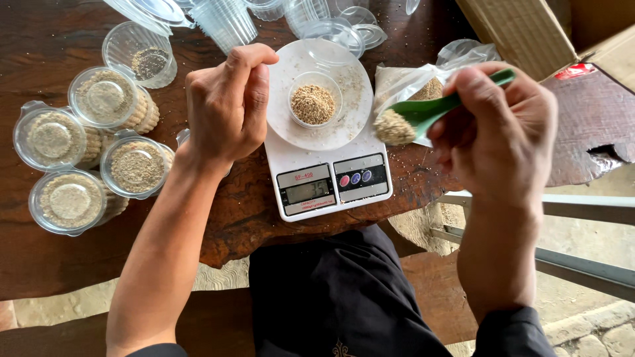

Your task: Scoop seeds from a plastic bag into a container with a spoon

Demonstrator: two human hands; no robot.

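Observation:
My right hand grips a green plastic spoon heaped with pale grain, held just right of a white kitchen scale. On the scale's round platform sits a small clear cup partly filled with the same grain. A clear plastic bag of grain lies behind the spoon. My left hand hovers left of the scale with fingers curled in and thumb against the forefinger; whether it pinches anything I cannot tell.
Several lidded clear cups of grain are stacked at the left on the dark wooden table. Empty clear cups and lids stand at the back. An open cardboard box sits at the back right.

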